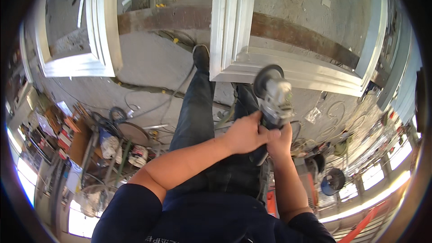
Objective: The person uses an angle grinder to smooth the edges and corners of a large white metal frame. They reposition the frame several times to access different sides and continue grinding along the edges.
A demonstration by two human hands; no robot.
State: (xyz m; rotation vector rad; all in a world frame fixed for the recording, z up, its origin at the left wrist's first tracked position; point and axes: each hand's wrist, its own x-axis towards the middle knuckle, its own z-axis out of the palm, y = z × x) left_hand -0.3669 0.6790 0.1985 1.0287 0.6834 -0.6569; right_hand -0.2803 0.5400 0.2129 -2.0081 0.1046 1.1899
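Beyond both hands, an angle grinder meets a metal frame. Left hand and right hand clench its body; the disc could kick back if it catches the frame's edge.

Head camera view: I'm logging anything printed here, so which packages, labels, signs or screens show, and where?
Clear crumpled plastic wrapper: on the floor right of the grinder, see-through.
White tub: on the floor at lower left, round, with a dark band, too blurred to tell more.
No signs or screens show.
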